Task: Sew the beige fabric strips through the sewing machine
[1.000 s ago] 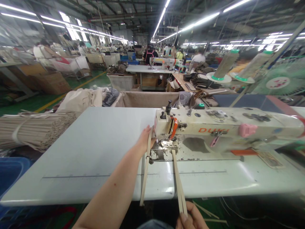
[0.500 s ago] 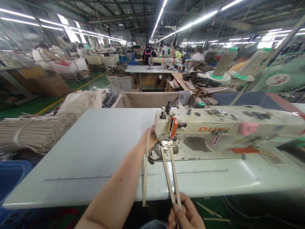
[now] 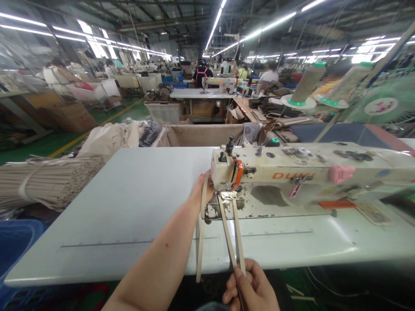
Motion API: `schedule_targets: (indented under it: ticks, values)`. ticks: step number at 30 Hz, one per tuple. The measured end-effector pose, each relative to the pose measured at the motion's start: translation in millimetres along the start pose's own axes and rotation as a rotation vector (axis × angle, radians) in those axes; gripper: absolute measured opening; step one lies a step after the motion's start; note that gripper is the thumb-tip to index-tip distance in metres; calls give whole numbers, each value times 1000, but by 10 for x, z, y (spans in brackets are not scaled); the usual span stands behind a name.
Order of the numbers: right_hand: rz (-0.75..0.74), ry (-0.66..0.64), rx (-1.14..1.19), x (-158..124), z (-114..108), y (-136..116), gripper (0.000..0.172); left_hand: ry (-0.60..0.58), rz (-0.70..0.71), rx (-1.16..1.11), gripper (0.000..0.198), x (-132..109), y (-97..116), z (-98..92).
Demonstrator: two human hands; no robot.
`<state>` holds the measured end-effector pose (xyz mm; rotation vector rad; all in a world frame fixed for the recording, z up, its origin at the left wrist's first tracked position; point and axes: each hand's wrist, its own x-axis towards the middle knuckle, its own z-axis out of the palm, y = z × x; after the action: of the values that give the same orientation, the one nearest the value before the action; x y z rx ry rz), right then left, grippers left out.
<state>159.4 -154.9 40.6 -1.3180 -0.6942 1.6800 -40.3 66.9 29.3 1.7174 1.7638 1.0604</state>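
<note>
A sewing machine [image 3: 259,168] with an orange lever guard stands on a pale table. My left hand [image 3: 202,190] reaches to the left side of its head, the fingers mostly hidden behind it. One end of a narrow beige strap [image 3: 201,242] drapes over that hand and hangs down past the table's front edge. From under the presser foot, two lengths of beige strap [image 3: 228,233] run toward me. Just beyond the front edge, my right hand [image 3: 251,287] is closed and pinches both lengths between thumb and fingers.
A bundle of beige strips [image 3: 48,179] lies left of the table, above a blue basket [image 3: 19,242]. Behind the table stands a fabric-lined bin [image 3: 201,134]. Thread cones [image 3: 306,84] and a green fan [image 3: 382,106] are at right. Strap scraps [image 3: 303,298] lie on the floor.
My right hand has shifted slightly up and left, still pinching the straps. My left hand stays beside the machine head. The whole view has moved a little.
</note>
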Motion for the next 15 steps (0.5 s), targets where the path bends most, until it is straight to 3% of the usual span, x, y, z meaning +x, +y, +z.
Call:
schedule_targets:
  ticks: [9, 15]
  values:
    - [-9, 11, 15, 19, 15, -10, 62, 0, 1, 1, 35, -16, 68, -16]
    - [-7, 6, 34, 30, -7, 5, 61, -5, 65, 37, 47, -22, -10, -99]
